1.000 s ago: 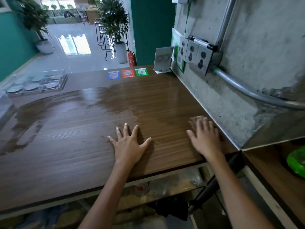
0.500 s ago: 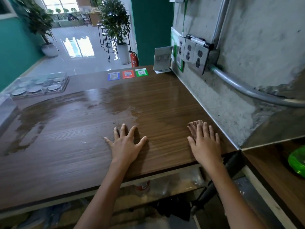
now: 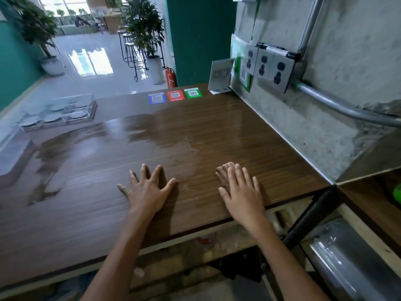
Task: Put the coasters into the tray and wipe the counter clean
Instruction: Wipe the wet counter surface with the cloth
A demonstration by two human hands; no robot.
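My left hand (image 3: 147,192) lies flat on the brown wooden counter (image 3: 238,135), fingers spread, holding nothing. To its right, my right hand (image 3: 240,192) presses flat with straight fingers on a small brownish cloth (image 3: 223,171), which only peeks out past the fingertips. A clear tray (image 3: 86,105) stands at the counter's far left and holds several round grey coasters (image 3: 52,118). Wet streaks (image 3: 156,131) cover the middle and left of the counter.
Three coloured QR stickers (image 3: 175,96) and a small card stand (image 3: 220,76) sit at the far edge. A concrete wall with sockets (image 3: 269,68) and a metal pipe (image 3: 338,105) bounds the right side. Another clear container (image 3: 10,153) stands at the left edge.
My right hand has slid left along the counter with the cloth under it, away from the wall. My left hand stays flat in about the same spot.
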